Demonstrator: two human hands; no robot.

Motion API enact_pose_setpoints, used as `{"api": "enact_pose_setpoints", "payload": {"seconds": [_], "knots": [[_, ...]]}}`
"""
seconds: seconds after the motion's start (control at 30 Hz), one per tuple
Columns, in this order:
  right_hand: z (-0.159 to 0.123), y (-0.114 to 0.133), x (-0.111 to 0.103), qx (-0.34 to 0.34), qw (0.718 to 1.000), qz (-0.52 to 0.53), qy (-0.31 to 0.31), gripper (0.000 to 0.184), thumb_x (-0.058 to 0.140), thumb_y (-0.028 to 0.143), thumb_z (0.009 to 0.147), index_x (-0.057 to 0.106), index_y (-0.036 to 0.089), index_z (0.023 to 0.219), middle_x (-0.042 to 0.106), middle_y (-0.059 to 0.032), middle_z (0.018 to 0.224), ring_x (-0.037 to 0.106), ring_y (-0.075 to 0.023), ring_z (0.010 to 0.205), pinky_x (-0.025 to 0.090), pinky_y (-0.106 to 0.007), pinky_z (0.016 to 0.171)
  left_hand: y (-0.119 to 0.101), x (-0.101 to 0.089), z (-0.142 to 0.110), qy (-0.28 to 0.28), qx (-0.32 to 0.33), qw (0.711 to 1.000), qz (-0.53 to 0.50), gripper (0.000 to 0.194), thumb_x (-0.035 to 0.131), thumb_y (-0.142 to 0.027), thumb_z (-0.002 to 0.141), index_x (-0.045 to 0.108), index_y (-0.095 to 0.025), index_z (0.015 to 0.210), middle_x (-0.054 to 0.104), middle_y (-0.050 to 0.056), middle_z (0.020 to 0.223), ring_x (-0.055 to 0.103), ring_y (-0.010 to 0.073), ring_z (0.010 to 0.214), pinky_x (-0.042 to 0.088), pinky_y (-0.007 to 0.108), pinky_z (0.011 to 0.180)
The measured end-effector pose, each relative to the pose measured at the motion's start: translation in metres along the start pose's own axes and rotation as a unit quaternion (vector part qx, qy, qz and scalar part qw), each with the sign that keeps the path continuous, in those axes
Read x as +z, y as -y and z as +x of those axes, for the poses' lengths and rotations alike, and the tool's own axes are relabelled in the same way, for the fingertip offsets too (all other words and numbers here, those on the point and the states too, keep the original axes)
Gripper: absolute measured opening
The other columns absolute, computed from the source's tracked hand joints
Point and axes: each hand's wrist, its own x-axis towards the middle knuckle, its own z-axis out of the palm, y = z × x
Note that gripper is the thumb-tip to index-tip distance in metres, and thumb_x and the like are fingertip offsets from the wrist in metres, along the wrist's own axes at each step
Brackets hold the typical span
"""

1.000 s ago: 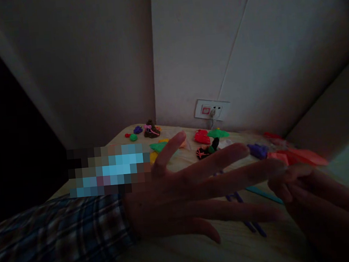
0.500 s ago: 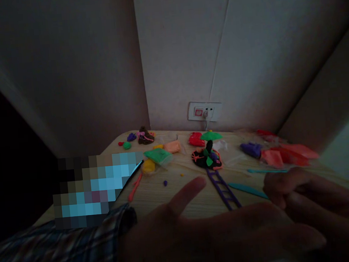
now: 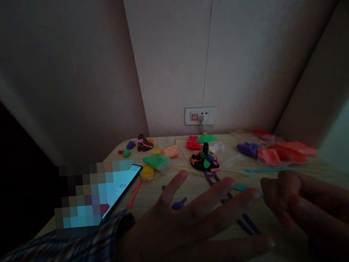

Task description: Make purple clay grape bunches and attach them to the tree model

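My left hand [image 3: 197, 222] hovers over the table with its fingers spread, holding nothing. Beneath those fingers lies a purple clay ladder [image 3: 209, 178], partly covered. A purple clay lump with a pointed tip [image 3: 179, 205] shows between the thumb and index finger. At the right, my right hand [image 3: 316, 212] is closed in a pinch; whatever its fingertips hold is hidden in the dimness. Beyond the ladder's far end sits a black clay disc [image 3: 196, 164] bearing a green umbrella-like top [image 3: 206, 138], leaves and orange trim. A teal clay tool [image 3: 241, 187] is half hidden between the hands.
A lit phone [image 3: 123, 187], partly blurred out, lies at left beside a coral clay strip [image 3: 133, 195]. Bagged green clay [image 3: 155, 161], yellow clay [image 3: 147, 172] and red packs [image 3: 295, 152] stand farther back. A brown clay figure [image 3: 145, 143] is near the wall socket [image 3: 200, 115].
My left hand's fingers have spread apart, uncovering the purple lump and more of the ladder. My right hand stays pinched at the right. The view has tilted slightly.
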Motion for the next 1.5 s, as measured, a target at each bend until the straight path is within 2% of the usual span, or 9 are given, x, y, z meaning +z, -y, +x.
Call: {"api": "enact_pose_setpoints", "payload": {"seconds": [0.13, 0.3, 0.4, 0.53, 0.67, 0.87, 1.1, 1.27, 1.5], "knots": [[0.002, 0.002, 0.004, 0.015, 0.992, 0.031, 0.124, 0.042, 0.056, 0.058, 0.102, 0.067, 0.027, 0.075, 0.065, 0.0007, 0.063, 0.058, -0.0134, 0.057, 0.048, -0.023, 0.055, 0.008, 0.0, -0.003, 0.025, 0.026, 0.999, -0.015, 0.047, 0.036, -0.048, 0.113, 0.037, -0.04, 0.159, 0.038, -0.004, 0.169, 0.034, 0.0245, 0.154, 0.018, 0.062, 0.129], [0.002, 0.003, 0.015, 0.014, 0.995, -0.024, 0.093, 0.035, 0.074, 0.055, 0.093, 0.066, 0.026, 0.076, 0.068, 0.004, 0.071, 0.059, -0.0124, 0.065, 0.046, -0.024, 0.063, 0.011, 0.004, 0.001, -0.002, 0.042, 0.999, 0.017, 0.044, 0.032, -0.035, 0.114, 0.043, -0.039, 0.157, 0.046, -0.005, 0.164, 0.026, 0.02, 0.156, -0.013, 0.053, 0.13], [0.009, 0.003, 0.018, -0.024, 0.986, -0.103, 0.128, 0.018, 0.077, 0.037, 0.094, 0.069, 0.025, 0.083, 0.07, 0.0041, 0.079, 0.065, -0.0126, 0.073, 0.049, -0.023, 0.069, 0.008, 0.009, 0.003, -0.039, 0.042, 0.998, 0.039, 0.04, 0.037, -0.024, 0.112, 0.061, -0.033, 0.143, 0.061, -0.005, 0.151, 0.039, 0.0204, 0.147, 0.01, 0.049, 0.132], [0.022, 0.006, 0.028, -0.122, 0.963, -0.188, 0.148, 0.031, 0.061, 0.039, 0.104, 0.072, 0.019, 0.083, 0.071, -0.0013, 0.079, 0.064, -0.0152, 0.075, 0.048, -0.027, 0.069, 0.004, 0.01, 0.002, -0.102, 0.042, 0.994, -0.017, 0.045, 0.034, -0.011, 0.109, 0.076, -0.026, 0.106, 0.08, -0.003, 0.107, 0.066, 0.0174, 0.108, 0.049, 0.033, 0.105], [0.034, 0.008, 0.05, -0.135, 0.955, -0.206, 0.166, 0.032, 0.067, 0.037, 0.1, 0.072, 0.017, 0.076, 0.07, -0.0025, 0.078, 0.063, -0.0172, 0.079, 0.043, -0.031, 0.074, 0.002, 0.004, 0.003, -0.136, 0.012, 0.988, -0.074, 0.055, 0.028, -0.014, 0.113, 0.071, -0.022, 0.081, 0.072, -0.005, 0.07, 0.063, 0.0136, 0.064, 0.052, 0.027, 0.073], [0.045, 0.004, 0.063, -0.105, 0.943, -0.246, 0.197, 0.014, 0.08, 0.004, 0.079, 0.076, 0.017, 0.079, 0.072, -0.0017, 0.083, 0.066, -0.0192, 0.085, 0.041, -0.037, 0.084, 0.004, -0.008, 0.005, -0.104, -0.03, 0.99, -0.093, 0.069, 0.018, -0.019, 0.116, 0.065, -0.022, 0.066, 0.068, -0.004, 0.061, 0.057, 0.0121, 0.052, 0.045, 0.029, 0.053], [0.05, 0.004, 0.034, -0.087, 0.946, -0.256, 0.178, 0.022, 0.062, 0.003, 0.087, 0.077, 0.019, 0.09, 0.077, -0.0029, 0.088, 0.069, -0.0192, 0.085, 0.048, -0.038, 0.086, 0.0, 0.002, -0.014, -0.139, -0.096, 0.981, -0.094, 0.068, 0.019, -0.026, 0.117, 0.065, -0.024, 0.067, 0.07, -0.006, 0.063, 0.059, 0.0131, 0.053, 0.043, 0.031, 0.056], [0.066, -0.017, 0.006, -0.042, 0.956, -0.256, 0.14, 0.02, 0.065, 0.035, 0.103, 0.071, 0.016, 0.104, 0.074, -0.0031, 0.099, 0.072, -0.0181, 0.088, 0.061, -0.039, 0.083, -0.003, 0.015, -0.028, -0.113, -0.08, 0.987, -0.08, 0.057, 0.025, -0.018, 0.112, 0.066, -0.024, 0.073, 0.073, -0.002, 0.071, 0.062, 0.0159, 0.057, 0.044, 0.034, 0.058], [0.085, -0.05, 0.004, -0.018, 0.954, -0.296, 0.046, 0.031, 0.066, 0.037, 0.102, 0.066, 0.018, 0.126, 0.068, -0.009, 0.127, 0.07, -0.0239, 0.107, 0.06, -0.046, 0.092, -0.002, 0.02, -0.031, 0.029, -0.111, 0.979, -0.167, 0.017, 0.059, -0.029, 0.097, 0.075, -0.027, 0.092, 0.072, 0.0, 0.075, 0.067, 0.0218, 0.074, 0.057, 0.033, 0.082]]}}
